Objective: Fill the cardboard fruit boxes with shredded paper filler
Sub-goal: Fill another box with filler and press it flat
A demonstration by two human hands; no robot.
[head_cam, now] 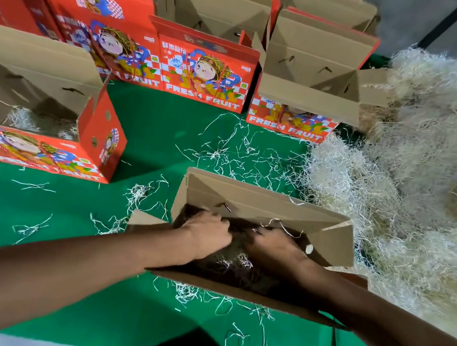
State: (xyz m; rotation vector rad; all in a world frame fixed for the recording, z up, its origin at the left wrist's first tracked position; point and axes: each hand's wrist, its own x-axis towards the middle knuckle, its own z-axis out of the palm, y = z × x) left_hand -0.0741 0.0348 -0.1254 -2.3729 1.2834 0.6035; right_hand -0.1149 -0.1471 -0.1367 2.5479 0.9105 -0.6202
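Head view: left hand [207, 236] and right hand [275, 248] lay together inside the open box [264, 202], fingers pressing filler [233, 262]; the shredded-paper pile [417, 171] lay nearer the right hand.

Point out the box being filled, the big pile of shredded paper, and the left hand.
box being filled [261, 200]: head view, inner face of its far wall.
pile of shredded paper [420, 148]: head view, middle of the heap.
left hand [208, 233]: head view, back of the hand.
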